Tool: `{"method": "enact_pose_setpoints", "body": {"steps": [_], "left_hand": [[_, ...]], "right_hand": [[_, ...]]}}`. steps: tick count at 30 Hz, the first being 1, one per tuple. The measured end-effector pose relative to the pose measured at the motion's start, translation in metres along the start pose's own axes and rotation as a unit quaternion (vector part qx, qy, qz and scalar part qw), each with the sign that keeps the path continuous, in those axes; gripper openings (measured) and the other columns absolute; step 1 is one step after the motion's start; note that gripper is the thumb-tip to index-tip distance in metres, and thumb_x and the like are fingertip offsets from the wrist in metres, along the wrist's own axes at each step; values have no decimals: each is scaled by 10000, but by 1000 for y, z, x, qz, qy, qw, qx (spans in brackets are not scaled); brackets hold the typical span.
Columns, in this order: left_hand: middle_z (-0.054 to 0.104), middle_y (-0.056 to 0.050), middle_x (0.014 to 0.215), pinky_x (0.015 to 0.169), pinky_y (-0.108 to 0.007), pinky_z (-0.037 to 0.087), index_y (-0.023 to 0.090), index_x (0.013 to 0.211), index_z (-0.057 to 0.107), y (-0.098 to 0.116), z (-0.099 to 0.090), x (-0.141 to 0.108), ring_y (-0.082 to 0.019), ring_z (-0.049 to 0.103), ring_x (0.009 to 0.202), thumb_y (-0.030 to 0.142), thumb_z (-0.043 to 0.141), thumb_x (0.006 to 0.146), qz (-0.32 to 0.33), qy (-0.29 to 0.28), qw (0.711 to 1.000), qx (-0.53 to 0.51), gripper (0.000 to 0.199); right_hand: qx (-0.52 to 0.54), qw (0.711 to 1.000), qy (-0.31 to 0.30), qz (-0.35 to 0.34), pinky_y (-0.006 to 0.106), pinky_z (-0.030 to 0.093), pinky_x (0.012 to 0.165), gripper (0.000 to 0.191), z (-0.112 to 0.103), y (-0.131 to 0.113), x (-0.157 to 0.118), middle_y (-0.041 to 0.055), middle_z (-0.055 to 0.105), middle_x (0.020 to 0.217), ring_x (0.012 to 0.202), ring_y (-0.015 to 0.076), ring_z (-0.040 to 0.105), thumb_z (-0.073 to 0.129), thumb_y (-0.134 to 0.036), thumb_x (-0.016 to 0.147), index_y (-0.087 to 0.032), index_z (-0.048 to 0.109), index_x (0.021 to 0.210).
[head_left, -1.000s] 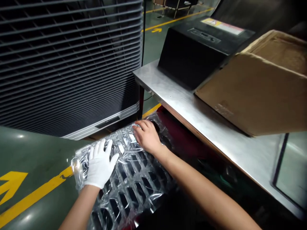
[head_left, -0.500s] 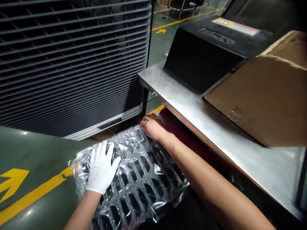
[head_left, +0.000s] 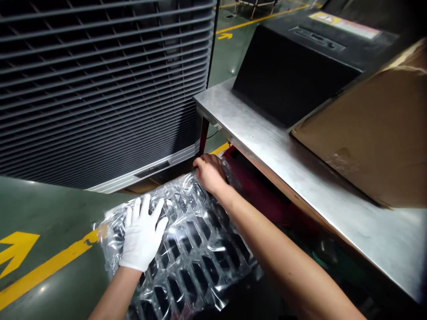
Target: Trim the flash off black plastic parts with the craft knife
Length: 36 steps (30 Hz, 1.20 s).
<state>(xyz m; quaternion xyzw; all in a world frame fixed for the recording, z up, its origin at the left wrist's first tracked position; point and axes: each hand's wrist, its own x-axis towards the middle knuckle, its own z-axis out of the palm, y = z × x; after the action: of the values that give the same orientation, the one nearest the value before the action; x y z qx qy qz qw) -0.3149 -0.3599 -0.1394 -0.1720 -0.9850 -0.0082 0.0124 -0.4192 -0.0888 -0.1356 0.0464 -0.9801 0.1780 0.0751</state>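
Note:
A clear plastic tray with rows of dark pieces in its pockets lies low in front of me, covered by crinkled, shiny clear plastic film. My left hand, in a white glove, rests flat on the film near the tray's left side, fingers spread. Bare and curled, my right hand grips the film at the far right corner of the tray. Its fingertips are partly hidden, so how much film they hold cannot be seen.
A large grey louvred grille stands beyond the tray. To the right, a metal table carries a black machine and a cardboard box. Dark red material shows beneath the table. A yellow arrow marks the green floor.
My right hand has shifted slightly, with its wrist bent a little more at the corner. The left hand stays flat in place. My view has turned slightly.

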Motion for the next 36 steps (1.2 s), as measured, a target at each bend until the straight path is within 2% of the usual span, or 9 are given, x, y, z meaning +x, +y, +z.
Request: {"method": "enact_pose_setpoints", "body": {"steps": [6, 12, 15, 18, 23, 27, 31, 33, 36], "left_hand": [[433, -175, 1631, 1181, -708, 265, 189, 1498, 549, 9, -4, 7, -506, 332, 1482, 413, 466, 1019, -15, 1, 1000, -10, 535], [516, -206, 1560, 1152, -751, 264, 142, 1466, 547, 20, -1, 17, -493, 429, 1403, 453, 450, 1027, -23, 28, 998, -49, 547], [547, -210, 1523, 1173, -646, 336, 134, 1445, 548, 22, 1, 23, -418, 476, 1388, 420, 467, 1026, -10, 49, 995, -82, 514], [625, -188, 1417, 1164, -572, 386, 147, 1370, 600, 23, 0, 33, -372, 534, 1328, 395, 484, 1025, -1, 67, 992, -104, 440], [668, -171, 1329, 1136, -539, 424, 157, 1232, 673, 31, 1, 62, -351, 575, 1254, 418, 526, 1010, 21, 75, 990, -114, 373], [527, -211, 1534, 1196, -594, 351, 114, 1368, 606, 50, 2, 89, -396, 461, 1416, 376, 549, 1000, 69, 78, 987, -126, 455], [611, -181, 1440, 1151, -534, 428, 141, 1407, 575, 69, 2, 108, -326, 551, 1345, 226, 533, 998, 141, 64, 975, -160, 420], [659, -158, 1342, 1084, -513, 486, 145, 1388, 576, 75, 3, 113, -291, 620, 1242, 185, 544, 994, 152, 61, 971, -172, 398], [675, -120, 1283, 1035, -493, 512, 158, 1351, 591, 77, 4, 116, -263, 642, 1166, 185, 563, 997, 162, 56, 970, -173, 355]], "right_hand": [[12, 999, -25, -29, 348, 360, 858, 205, 9, -4, -6, 50, 679, 1005, 920, 227, 533, 547, -171, 942, -233, 729, 869], [8, 999, -17, -30, 409, 359, 975, 323, 2, -10, -20, 83, 710, 1043, 1061, 291, 544, 513, -397, 1032, -238, 699, 1243], [1, 999, -18, -31, 428, 361, 988, 325, 0, -14, -27, 93, 704, 1037, 1101, 313, 531, 504, -452, 1046, -226, 718, 1141], [2, 999, -18, -37, 448, 358, 1006, 316, 1, -15, -32, 107, 693, 1075, 1118, 322, 519, 502, -430, 1052, -208, 721, 1003], [18, 999, -6, -41, 479, 366, 1005, 294, 4, -14, -35, 129, 679, 1129, 1133, 343, 506, 504, -387, 1053, -190, 712, 988], [26, 999, -2, -35, 492, 376, 1013, 277, 7, -14, -33, 145, 659, 1191, 1143, 351, 506, 502, -350, 1047, -186, 720, 1000], [29, 999, -12, -19, 479, 398, 1021, 208, 8, -15, -34, 169, 664, 1182, 1134, 342, 527, 519, -222, 1001, -169, 720, 996], [35, 999, -14, -6, 466, 410, 1040, 233, 7, -13, -35, 174, 683, 1157, 1136, 330, 546, 496, -167, 984, -144, 708, 1077], [60, 998, -14, 12, 424, 437, 1060, 418, 5, -8, -31, 160, 717, 1174, 1132, 289, 592, 470, -99, 953, -108, 606, 1347]]}}
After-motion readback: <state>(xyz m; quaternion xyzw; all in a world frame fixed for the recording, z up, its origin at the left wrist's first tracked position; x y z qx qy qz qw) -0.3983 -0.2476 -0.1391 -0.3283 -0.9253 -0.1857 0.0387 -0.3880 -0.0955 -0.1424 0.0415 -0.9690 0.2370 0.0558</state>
